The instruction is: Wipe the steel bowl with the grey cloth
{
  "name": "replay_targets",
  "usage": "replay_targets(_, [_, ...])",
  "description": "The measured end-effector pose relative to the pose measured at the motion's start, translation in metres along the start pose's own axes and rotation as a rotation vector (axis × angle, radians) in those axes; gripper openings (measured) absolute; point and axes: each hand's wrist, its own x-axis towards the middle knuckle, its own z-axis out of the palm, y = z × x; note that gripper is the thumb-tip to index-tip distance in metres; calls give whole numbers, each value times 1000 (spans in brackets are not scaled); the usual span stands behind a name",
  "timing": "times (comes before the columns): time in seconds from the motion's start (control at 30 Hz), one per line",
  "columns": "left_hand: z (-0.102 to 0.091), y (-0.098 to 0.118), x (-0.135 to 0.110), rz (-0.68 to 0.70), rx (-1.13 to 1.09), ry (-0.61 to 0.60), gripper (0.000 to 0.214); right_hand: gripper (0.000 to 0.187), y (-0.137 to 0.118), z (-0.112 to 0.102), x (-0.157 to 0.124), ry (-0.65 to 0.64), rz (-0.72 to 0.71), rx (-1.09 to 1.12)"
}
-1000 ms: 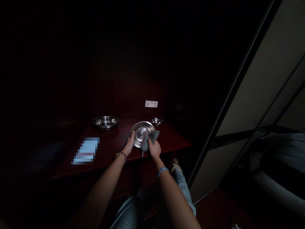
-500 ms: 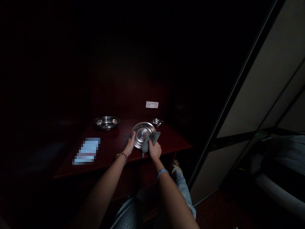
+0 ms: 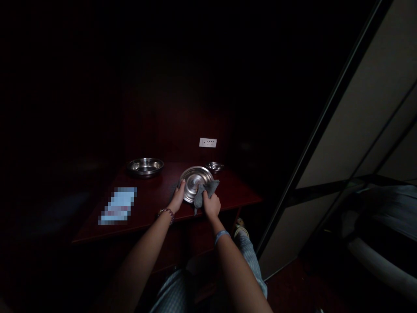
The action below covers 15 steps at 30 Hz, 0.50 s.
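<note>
A round steel lid or shallow plate (image 3: 195, 177) is tilted up above the front of the dark red desk (image 3: 153, 213); which of the two it is I cannot tell. My left hand (image 3: 177, 196) grips its left rim, thumb on the near face. In my right hand (image 3: 211, 205) a grey cloth (image 3: 199, 198) is bunched and pressed against the lower right of the steel piece. Part of the cloth hangs below the rim. The fingers of both hands are partly hidden.
A wide steel bowl (image 3: 145, 166) stands at the desk's back left, a small steel bowl (image 3: 214, 166) at the back right. A blurred-out light blue item (image 3: 119, 205) lies front left. A white socket plate (image 3: 207, 142) is on the wall. My legs are below the desk.
Almost nothing differs. My hands, the steel piece and the cloth keep the same place and hold; the view has shifted very slightly.
</note>
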Motion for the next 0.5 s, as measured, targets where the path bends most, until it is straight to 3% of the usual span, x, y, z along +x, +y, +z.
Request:
replay_targets(0.2, [3,7,-6,-41,-15,23,35,45,-2,-3,-2,-5,30,13])
replay_targets(0.5, [1,0,0,-28,-14,-3,31,44,-2,-3,-1,-15,29,13])
